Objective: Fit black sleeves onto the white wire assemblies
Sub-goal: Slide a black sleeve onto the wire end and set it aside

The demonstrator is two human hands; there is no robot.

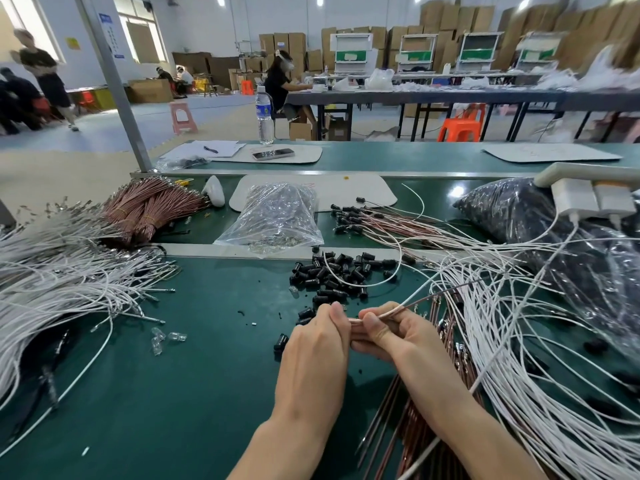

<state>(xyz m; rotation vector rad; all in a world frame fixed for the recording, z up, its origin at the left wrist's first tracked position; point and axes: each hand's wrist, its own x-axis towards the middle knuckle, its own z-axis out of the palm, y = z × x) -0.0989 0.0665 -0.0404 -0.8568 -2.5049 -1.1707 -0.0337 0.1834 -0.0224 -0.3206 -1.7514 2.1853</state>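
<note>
Head view. Two bare hands are meeting low in the centre, over a dark green tabletop [194,393]. The left hand [317,344] is curling its fingers tightly round the near end of a thin white wire [408,303]; whether a sleeve is sitting inside that grip cannot be told, since the fingers are hiding it. The right hand [384,332] is pinching the same wire between thumb and forefinger, just beside the left hand, with the knuckles of the two hands almost touching. From the right hand the wire is running up and to the right, towards a loose spread of long white wire assemblies [519,341] lying across the right side of the tabletop.

A scattered pile of small black cylindrical sleeves [332,275] is lying just beyond the hands, and a single black sleeve [281,342] is resting beside the left hand. A second thick sheaf of white wires [52,282] is fanning in from the left edge. Behind it, tied bundles of copper-brown wires [149,209] are lying near a clear plastic bag of small parts [273,216]. Brown wires already carrying black sleeves [349,216] are lying to the right of that bag. A large clear bag of dark parts [536,216] is sitting at the far right.
</note>
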